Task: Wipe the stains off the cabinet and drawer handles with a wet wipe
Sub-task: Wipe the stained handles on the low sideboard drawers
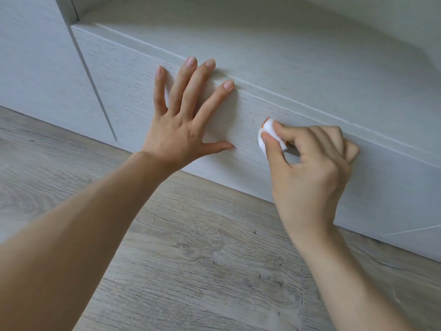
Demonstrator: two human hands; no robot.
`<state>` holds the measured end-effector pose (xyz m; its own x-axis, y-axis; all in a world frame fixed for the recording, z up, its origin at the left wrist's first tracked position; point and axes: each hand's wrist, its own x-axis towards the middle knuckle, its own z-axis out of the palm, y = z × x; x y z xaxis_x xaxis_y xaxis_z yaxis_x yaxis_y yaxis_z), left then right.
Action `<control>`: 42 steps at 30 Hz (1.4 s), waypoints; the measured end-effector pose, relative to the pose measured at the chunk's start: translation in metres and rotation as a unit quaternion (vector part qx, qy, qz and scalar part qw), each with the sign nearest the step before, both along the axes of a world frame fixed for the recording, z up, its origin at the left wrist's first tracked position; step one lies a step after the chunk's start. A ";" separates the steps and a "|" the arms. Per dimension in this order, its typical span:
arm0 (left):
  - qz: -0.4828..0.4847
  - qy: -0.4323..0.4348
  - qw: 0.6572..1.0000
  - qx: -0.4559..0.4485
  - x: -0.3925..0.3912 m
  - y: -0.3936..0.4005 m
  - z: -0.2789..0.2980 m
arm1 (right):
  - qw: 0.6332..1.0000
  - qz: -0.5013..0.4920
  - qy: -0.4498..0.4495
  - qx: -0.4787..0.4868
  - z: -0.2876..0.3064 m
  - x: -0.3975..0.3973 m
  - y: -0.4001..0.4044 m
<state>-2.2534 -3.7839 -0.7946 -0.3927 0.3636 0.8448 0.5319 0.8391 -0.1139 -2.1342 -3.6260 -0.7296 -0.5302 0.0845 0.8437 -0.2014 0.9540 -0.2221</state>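
Drawer front [310,130] of pale wood carries the left hand [183,120] — flat, fingers spread. Right hand [312,163] pinches a folded white wet wipe [268,133] at its fingertips — pressed against the front.

Drawer front [133,75]: pale whitewashed wood-look panel, matt, fine horizontal grain lines. Cabinet door [35,68] at left: same matt pale grained finish. Floor [202,259]: grey-brown wood-look planks, matt, visible knots and wavy grain. Wipe [267,134]: soft white cloth-like wad, matt, orange stain at edges, pinched in right hand [312,163].
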 end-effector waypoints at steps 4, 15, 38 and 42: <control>0.009 0.000 1.000 -0.005 0.002 -0.001 0.001 | 1.000 0.012 0.007 0.003 0.000 -0.003 0.000; 0.027 -0.017 0.999 -0.021 0.010 -0.002 0.008 | 0.999 0.008 0.003 0.050 0.003 -0.006 -0.002; 0.015 -0.051 0.999 -0.013 0.017 -0.002 0.009 | 0.990 0.128 0.003 -0.063 -0.009 0.011 0.034; 0.016 -0.065 0.998 -0.006 0.020 0.000 0.010 | 0.989 0.121 -0.002 -0.088 -0.011 0.018 0.048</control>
<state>-2.2334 -3.7840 -0.7844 -0.5107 0.3585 0.7815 0.5153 0.8552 -0.0556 -2.1158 -3.5778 -0.7408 -0.5555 0.1010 0.8254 -0.4178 0.8243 -0.3820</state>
